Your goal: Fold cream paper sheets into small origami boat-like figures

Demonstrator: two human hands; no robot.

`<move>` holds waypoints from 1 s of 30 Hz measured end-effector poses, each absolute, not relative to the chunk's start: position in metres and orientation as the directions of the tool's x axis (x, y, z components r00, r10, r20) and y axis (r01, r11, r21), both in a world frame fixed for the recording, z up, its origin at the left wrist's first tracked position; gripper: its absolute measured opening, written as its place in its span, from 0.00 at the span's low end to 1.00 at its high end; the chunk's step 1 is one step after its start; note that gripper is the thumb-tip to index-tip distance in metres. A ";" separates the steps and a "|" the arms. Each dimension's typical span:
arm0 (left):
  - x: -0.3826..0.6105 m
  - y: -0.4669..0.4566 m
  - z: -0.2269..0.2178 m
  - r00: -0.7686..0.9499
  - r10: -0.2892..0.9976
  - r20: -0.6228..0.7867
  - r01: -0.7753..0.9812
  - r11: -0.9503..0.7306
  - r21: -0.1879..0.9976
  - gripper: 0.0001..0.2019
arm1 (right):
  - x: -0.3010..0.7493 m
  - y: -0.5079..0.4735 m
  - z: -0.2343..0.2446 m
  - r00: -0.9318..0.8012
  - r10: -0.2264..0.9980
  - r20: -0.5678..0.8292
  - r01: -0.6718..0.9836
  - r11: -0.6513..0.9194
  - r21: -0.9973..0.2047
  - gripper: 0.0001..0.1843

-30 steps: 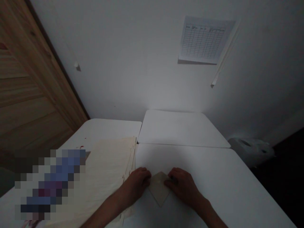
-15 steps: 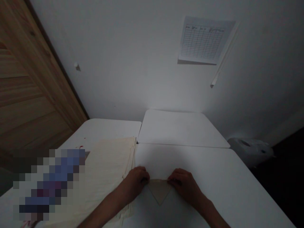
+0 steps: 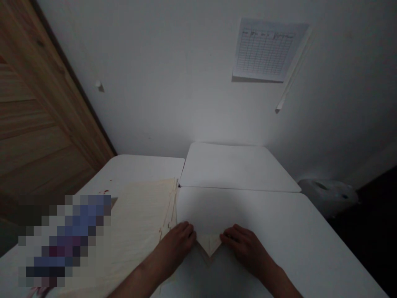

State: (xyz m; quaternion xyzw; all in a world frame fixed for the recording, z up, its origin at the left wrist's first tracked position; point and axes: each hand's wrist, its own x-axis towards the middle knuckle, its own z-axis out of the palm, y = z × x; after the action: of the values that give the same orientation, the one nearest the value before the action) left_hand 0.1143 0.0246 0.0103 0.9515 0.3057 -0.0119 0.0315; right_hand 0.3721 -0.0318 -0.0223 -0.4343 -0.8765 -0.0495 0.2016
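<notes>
1. White paper on the wall, upper right of the frame: that printed sheet [image 3: 265,51] carries a ruled table with a heading row (too small and dim for me to read from here).
2. Between the two hands, low and just right of centre in the frame, a pale folded piece [image 3: 210,245] rests at the white table [image 3: 263,223]. Its tip points to the bottom of the frame; its long axis runs left to right, from hand to hand.
3. The left hand [image 3: 182,239] has its fingers pinched together on the piece's left corner, and the right hand [image 3: 243,243] is clamped likewise on the right corner.
4. A stack of cream sheets [image 3: 142,215] lies at lower left, its ragged edge by the left hand; the left forearm crosses it, hiding part.
5. Beside that stack, a blue and purple patch [image 3: 71,236] is blurred into squares (I can't tell what it is).
6. A wooden door [image 3: 31,103] fills the left side, and a plastic bag [image 3: 331,198] sits at the right.
</notes>
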 end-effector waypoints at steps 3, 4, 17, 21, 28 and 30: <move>0.117 0.019 0.011 0.798 0.601 -0.039 0.602 -0.799 0.014 0.16 | 0.372 -0.034 -0.020 -0.573 0.727 0.379 0.778 0.628 -0.028 0.12; 0.118 0.017 0.012 0.789 0.614 -0.025 0.614 -0.789 0.024 0.15 | 0.372 -0.035 -0.020 -0.576 0.725 0.376 0.779 0.627 -0.015 0.12; 0.137 0.016 0.002 0.690 0.713 0.122 0.654 -0.687 0.316 0.07 | 0.372 -0.039 -0.017 -0.558 0.766 0.320 0.799 0.599 -0.043 0.16; 0.136 0.016 -0.003 0.684 0.718 0.129 0.647 -0.679 0.348 0.07 | 0.367 -0.042 -0.008 -0.438 0.857 0.272 0.834 0.501 -0.233 0.14; 0.136 0.018 -0.003 0.644 0.760 0.081 0.655 -0.604 0.455 0.07 | 0.352 -0.036 0.002 -0.194 0.972 0.131 0.818 0.234 -0.525 0.12; 0.136 0.018 -0.002 0.639 0.766 0.071 0.652 -0.589 0.478 0.08 | 0.349 -0.033 0.003 -0.184 0.979 0.088 0.807 0.201 -0.556 0.11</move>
State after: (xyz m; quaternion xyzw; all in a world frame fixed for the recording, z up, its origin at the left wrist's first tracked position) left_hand 0.1356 0.0175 -0.0020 0.8808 0.4022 0.1361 0.2093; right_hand 0.3495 -0.0331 0.0034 -0.6004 -0.7435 0.1974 0.2185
